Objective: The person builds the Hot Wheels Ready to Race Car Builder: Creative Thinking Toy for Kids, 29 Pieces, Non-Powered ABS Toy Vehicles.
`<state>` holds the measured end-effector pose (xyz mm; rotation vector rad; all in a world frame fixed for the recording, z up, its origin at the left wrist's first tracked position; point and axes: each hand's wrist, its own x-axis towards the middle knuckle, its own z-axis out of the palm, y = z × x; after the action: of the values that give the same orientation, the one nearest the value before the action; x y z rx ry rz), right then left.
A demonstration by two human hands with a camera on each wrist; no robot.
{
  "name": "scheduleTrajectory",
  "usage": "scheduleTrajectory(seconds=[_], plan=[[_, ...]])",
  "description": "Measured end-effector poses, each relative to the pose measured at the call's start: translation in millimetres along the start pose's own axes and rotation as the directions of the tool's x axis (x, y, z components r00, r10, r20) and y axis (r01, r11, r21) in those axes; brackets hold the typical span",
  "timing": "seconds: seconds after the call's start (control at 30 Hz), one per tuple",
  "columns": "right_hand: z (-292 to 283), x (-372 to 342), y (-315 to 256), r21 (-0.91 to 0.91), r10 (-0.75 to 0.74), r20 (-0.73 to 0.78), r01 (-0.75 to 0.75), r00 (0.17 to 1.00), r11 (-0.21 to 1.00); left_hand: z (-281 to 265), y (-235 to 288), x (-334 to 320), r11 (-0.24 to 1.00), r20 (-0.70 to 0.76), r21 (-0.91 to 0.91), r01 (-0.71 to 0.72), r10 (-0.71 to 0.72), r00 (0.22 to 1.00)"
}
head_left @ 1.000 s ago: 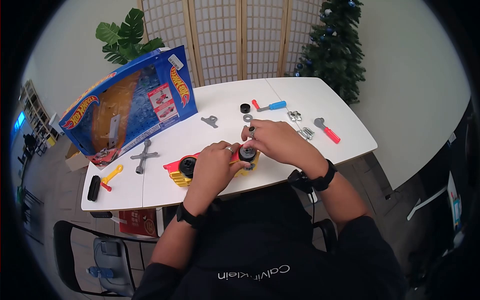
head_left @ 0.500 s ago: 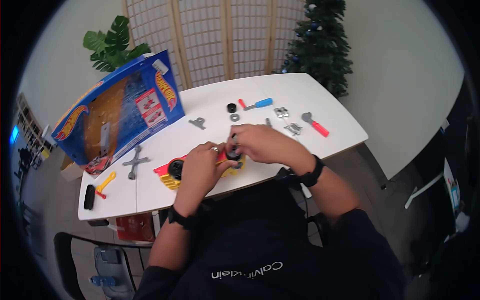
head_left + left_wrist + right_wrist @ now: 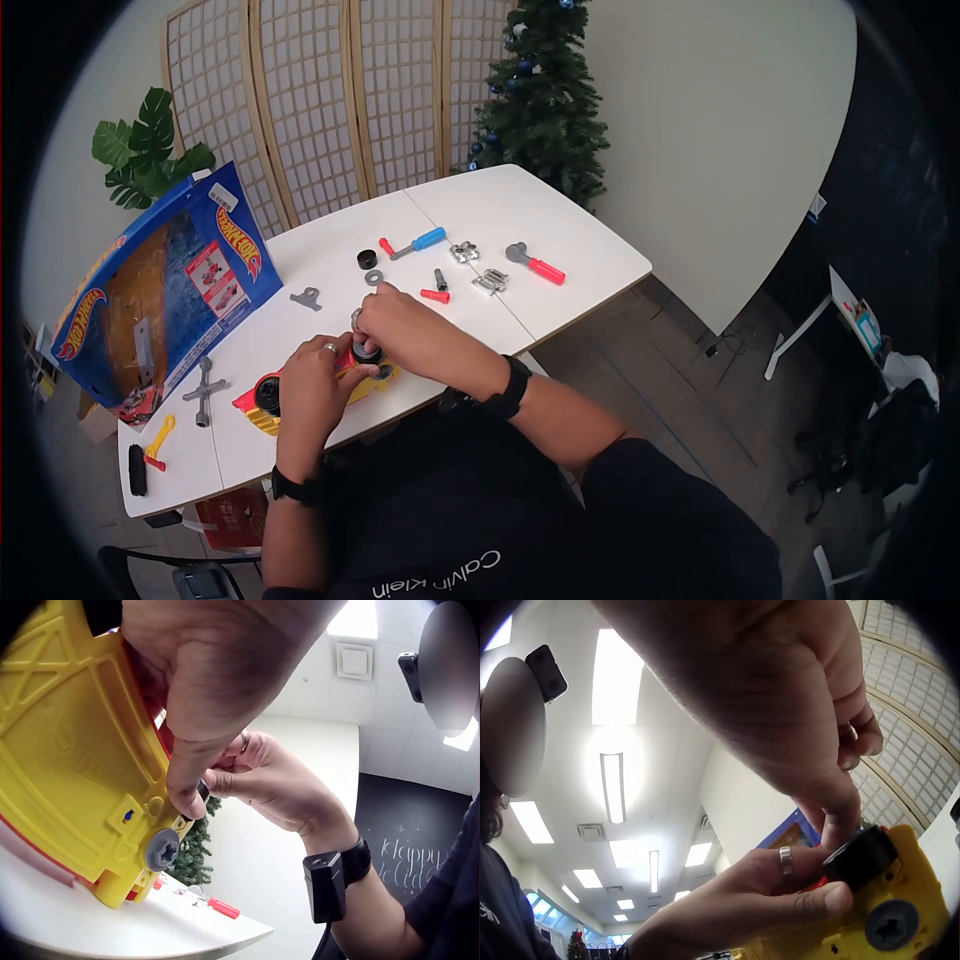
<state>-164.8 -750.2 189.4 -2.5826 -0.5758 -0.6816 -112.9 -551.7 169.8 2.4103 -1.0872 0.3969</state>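
Table point(image 3: 590, 255): white, with a folding screen point(image 3: 345, 110) and a decorated tree point(image 3: 540, 120) behind; the work is at its near edge, probably because both arms reach there comfortably.
Toy car point(image 3: 82, 765): yellow and red, at this near edge, under both hands. It appears to lie on its side, so its wheels look upward and its yellow face, with a grey star-hole bolt point(image 3: 163, 850), is toward the person.
Left grip point(image 3: 312, 385): curled over the car, thumb against the near wheel point(image 3: 862, 859), other fingers on the far side. I judge it is for steadying, since nothing else is seen to hold the body.
Right grip point(image 3: 410, 335): above the same wheel, thumb and fingertips brought together in a pinch at its upper face. If some small piece is also between the tips, I cannot tell; they cover it.
Second wheel point(image 3: 268, 395): just beside the left grip, also facing up.
Black round piece point(image 3: 367, 259) and grey ring point(image 3: 373, 278): side by side beyond the right grip, perhaps for easy reaching.
Tools: blue-handled screwdriver point(image 3: 420, 243) and red-handled tool point(image 3: 537, 265) rightward, grey cross wrench point(image 3: 204, 392) leftward; so spread, they leave working space.
Box point(image 3: 165, 300): upright at the left, well apart from the right grip.
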Motion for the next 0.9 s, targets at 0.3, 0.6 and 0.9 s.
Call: scheduleTrajectory(seconds=[0.3,0.6,0.9], plan=[[6,-6,-21,0.02,0.099,-0.15,-0.097,0.984,0.995,3,-3,-2,1.0,-0.035,0.022,-0.023,0.024,0.999],[12,-13,-39,-0.21,0.138,-0.142,-0.166,0.98,0.963,8,-7,-1,0.998,-0.055,0.038,-0.042,0.044,0.998],[16,-5,-23,-0.423,-0.003,-0.069,-0.027,0.998,0.906,14,-11,0,0.999,-0.115,0.021,-0.031,0.034,0.993]])
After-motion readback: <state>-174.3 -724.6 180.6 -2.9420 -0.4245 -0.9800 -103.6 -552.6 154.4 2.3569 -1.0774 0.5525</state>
